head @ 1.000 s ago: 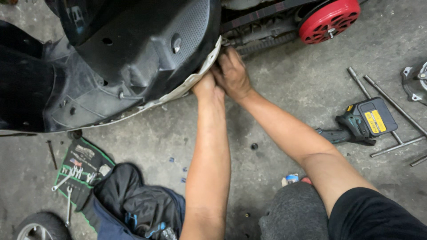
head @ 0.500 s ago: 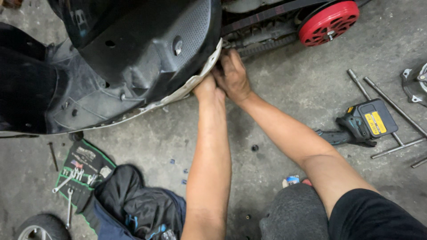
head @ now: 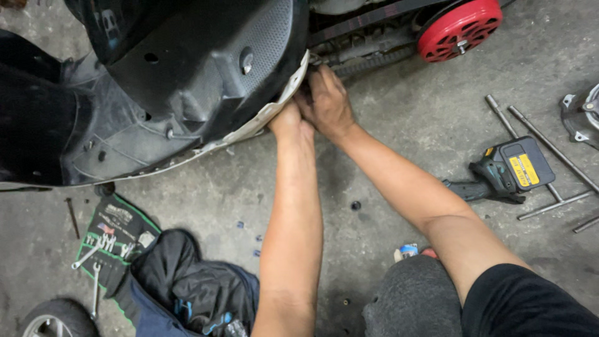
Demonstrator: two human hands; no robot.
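Observation:
A large black plastic body panel [head: 187, 81] of a scooter lies on the concrete floor, with a pale white edge [head: 274, 109] along its lower rim. My left hand [head: 288, 122] reaches under that rim, its fingers hidden beneath the panel. My right hand [head: 327, 103] rests just beside it, fingers curled at the panel's corner near the black drive parts [head: 368, 59]. What the fingers grip is hidden.
A red round pulley [head: 458, 28] sits at the top right. A cordless impact driver [head: 508, 171] and long T-handle wrenches [head: 536, 156] lie at the right. A tool roll with spanners [head: 112, 234], dark cloth [head: 187, 287] and a wheel [head: 50, 318] lie at the lower left.
Both hands stay at the panel's edge; only slight shifts of the view.

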